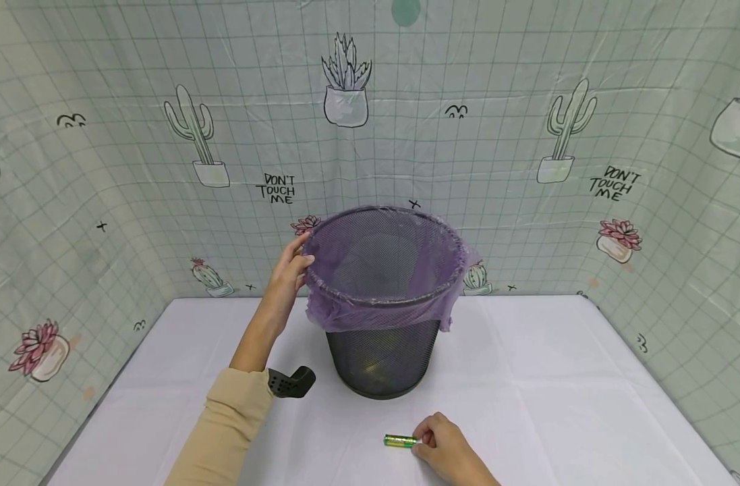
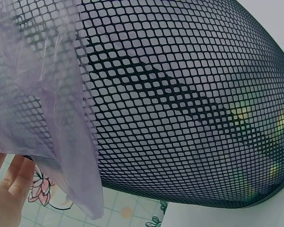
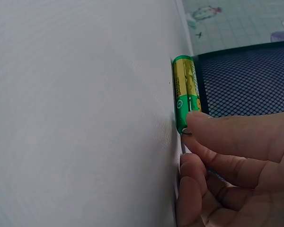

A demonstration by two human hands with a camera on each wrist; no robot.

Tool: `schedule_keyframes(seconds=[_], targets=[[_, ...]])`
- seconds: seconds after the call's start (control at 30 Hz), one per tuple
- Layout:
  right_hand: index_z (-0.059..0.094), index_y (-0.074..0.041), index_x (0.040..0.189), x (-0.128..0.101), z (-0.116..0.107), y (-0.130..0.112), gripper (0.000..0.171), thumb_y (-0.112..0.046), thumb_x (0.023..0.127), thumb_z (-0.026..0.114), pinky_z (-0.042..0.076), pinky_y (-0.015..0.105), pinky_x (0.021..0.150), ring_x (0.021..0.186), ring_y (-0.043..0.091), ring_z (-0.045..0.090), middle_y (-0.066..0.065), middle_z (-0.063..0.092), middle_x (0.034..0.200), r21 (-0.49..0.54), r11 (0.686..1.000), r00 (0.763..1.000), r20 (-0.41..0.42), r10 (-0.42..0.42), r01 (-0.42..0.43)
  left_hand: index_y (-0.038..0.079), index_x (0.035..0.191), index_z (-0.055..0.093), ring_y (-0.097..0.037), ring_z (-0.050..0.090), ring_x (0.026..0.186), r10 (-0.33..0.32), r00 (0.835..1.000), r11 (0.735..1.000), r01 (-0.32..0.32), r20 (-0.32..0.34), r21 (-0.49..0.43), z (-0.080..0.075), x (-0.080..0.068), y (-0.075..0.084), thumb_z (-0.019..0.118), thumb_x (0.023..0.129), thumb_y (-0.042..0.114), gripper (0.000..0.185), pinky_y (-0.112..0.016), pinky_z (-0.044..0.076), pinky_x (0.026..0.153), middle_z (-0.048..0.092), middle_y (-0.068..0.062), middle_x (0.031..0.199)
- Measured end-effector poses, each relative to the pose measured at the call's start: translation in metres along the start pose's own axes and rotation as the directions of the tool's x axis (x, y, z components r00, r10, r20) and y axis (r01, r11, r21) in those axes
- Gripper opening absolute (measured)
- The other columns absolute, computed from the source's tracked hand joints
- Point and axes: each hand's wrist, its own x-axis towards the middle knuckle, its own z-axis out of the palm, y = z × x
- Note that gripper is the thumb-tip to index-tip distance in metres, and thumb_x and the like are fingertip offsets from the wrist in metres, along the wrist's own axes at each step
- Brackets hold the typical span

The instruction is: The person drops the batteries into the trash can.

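A black mesh wastebasket (image 1: 384, 368), lined with a thin purple bag (image 1: 376, 316) folded over its rim, stands upright on the table. My left hand (image 1: 285, 273) grips the rim on its left side, thumb inside and fingers outside over the bag. In front of the basket, a green and gold battery (image 1: 400, 441) lies on its side. My right hand (image 1: 445, 447) pinches one end of that battery (image 3: 184, 80) between thumb and fingers, low at the white tabletop. Through the mesh in the left wrist view, blurred yellow-green shapes (image 2: 241, 113) show near the basket's bottom.
White cloth covers the table (image 1: 527, 391). A backdrop (image 1: 491, 169) with a grid and cactus prints rises behind and at both sides, close behind the basket. A black strap piece (image 1: 293, 383) sticks out from the left wrist beside the basket.
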Motion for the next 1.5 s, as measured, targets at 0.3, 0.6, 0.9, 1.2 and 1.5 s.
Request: schedule_keyframes(seconds=[0.3,0.6,0.9,1.2,1.5], targets=[[0.059,-0.001,0.085,-0.001,0.000,0.002,0.010,-0.008,0.082,0.066,0.036,0.019,0.058,0.069,0.007,0.040,0.001,0.046,0.079,-0.008,1.000,1.000,-0.002,-0.012,0.012,0.019,0.147,0.026,-0.029,0.029,0.133,-0.009,1.000,1.000,0.009,0.001,0.004,0.000,-0.001,0.000,0.040,0.091,0.023,0.057,-0.046,0.022,0.110,0.022,-0.012,0.150],[0.059,-0.001,0.087,-0.004,-0.001,0.001,0.009,-0.009,0.085,0.063,0.037,0.020,0.059,0.069,0.001,0.039,0.000,0.047,0.080,-0.003,0.998,0.998,-0.031,-0.060,0.060,0.019,0.147,0.026,-0.028,0.029,0.133,-0.008,1.000,1.000,0.008,-0.002,0.001,-0.001,-0.001,-0.001,0.040,0.091,0.023,0.058,-0.046,0.023,0.110,0.022,-0.011,0.150],[0.060,-0.002,0.088,-0.010,-0.012,-0.010,0.008,-0.010,0.085,0.063,0.040,0.018,0.061,0.071,-0.002,0.042,-0.001,0.050,0.081,0.001,0.988,0.982,-0.112,-0.150,0.151,0.019,0.147,0.026,-0.029,0.030,0.132,-0.006,1.000,1.000,0.006,-0.001,0.002,-0.002,-0.001,-0.001,0.040,0.091,0.024,0.058,-0.046,0.022,0.111,0.022,-0.011,0.150],[0.061,-0.008,0.090,-0.016,-0.039,-0.046,0.005,-0.011,0.086,0.063,0.043,0.018,0.064,0.075,0.000,0.046,-0.004,0.052,0.083,-0.026,0.989,0.951,-0.270,-0.147,0.146,0.019,0.147,0.025,-0.028,0.029,0.134,0.001,1.000,1.000,-0.001,0.000,0.001,-0.001,-0.001,0.000,0.041,0.091,0.024,0.058,-0.046,0.022,0.110,0.022,-0.010,0.151],[0.061,-0.011,0.090,-0.019,-0.073,-0.082,0.008,-0.005,0.085,0.063,0.047,0.021,0.067,0.075,-0.002,0.048,-0.014,0.051,0.082,-0.235,0.904,0.798,-0.426,-0.426,0.357,0.019,0.147,0.026,-0.027,0.028,0.134,0.000,1.000,1.000,0.000,0.000,0.002,-0.001,0.000,0.001,0.042,0.091,0.024,0.058,-0.046,0.022,0.111,0.021,-0.009,0.151]])
